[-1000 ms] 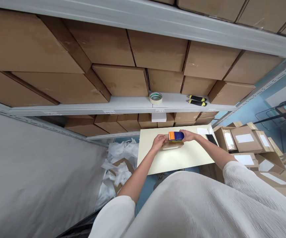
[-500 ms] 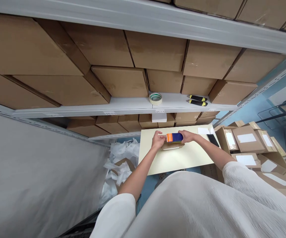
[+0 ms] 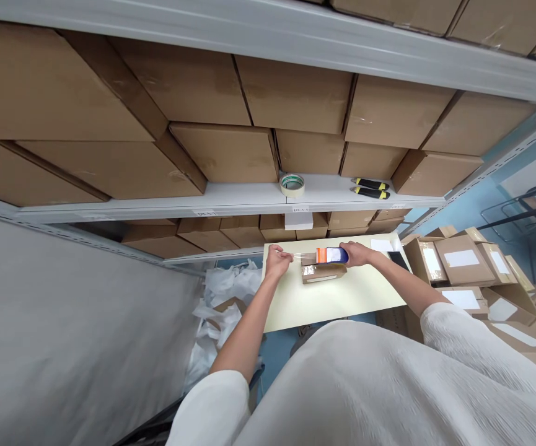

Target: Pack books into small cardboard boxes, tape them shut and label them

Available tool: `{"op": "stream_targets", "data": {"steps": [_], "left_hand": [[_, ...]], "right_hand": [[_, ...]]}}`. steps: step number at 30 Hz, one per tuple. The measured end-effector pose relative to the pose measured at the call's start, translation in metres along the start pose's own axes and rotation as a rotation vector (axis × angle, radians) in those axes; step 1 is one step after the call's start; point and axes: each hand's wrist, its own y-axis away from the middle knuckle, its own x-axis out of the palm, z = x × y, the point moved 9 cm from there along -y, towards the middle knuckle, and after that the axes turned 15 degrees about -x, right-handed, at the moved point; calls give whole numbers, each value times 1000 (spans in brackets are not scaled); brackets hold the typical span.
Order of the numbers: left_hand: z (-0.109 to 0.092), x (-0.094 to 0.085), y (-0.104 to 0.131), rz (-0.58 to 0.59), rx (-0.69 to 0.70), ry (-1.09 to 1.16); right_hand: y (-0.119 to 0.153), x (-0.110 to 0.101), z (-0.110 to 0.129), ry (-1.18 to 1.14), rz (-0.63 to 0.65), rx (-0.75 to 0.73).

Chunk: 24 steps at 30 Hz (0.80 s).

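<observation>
In my right hand [image 3: 357,254] is a blue and orange tape dispenser [image 3: 331,255], held above a small cardboard box [image 3: 324,272]. A strip of clear packing tape [image 3: 303,255] stretches leftward from the dispenser. My left hand [image 3: 279,261] pinches the free end of that strip, out beyond the box's left side. The box lies on a pale cream board [image 3: 305,303], with a white label strip on the side facing me.
Cardboard boxes [image 3: 230,155] fill the shelves ahead. On the shelf edge lie a tape roll [image 3: 292,184] and two black-and-yellow cutters [image 3: 370,189]. Labelled boxes [image 3: 463,260] are stacked at right. White plastic wrapping [image 3: 228,285] heaps at left. A black object [image 3: 398,260] rests on the board.
My left hand has moved left, away from the dispenser, and a length of clear tape now spans between them. The dispenser has shifted slightly right and turned, uncovering more of the box.
</observation>
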Motion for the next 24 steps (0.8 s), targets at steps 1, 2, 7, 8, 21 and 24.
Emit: {"op": "stream_targets", "data": {"steps": [1, 2, 7, 8, 21, 24], "left_hand": [[4, -5, -4, 25, -29, 35], [9, -9, -7, 46, -55, 59], [32, -11, -9, 102, -98, 114], [36, -10, -9, 100, -99, 121], [86, 8, -25, 41, -149, 198], [95, 18, -27, 33, -171, 174]], "right_hand": [[4, -1, -3, 6, -4, 4], [7, -2, -6, 13, -7, 4], [10, -4, -10, 22, -3, -8], [10, -4, -9, 24, 3, -6], [-3, -10, 5, 87, 60, 45], [-4, -12, 6, 85, 72, 56]]}}
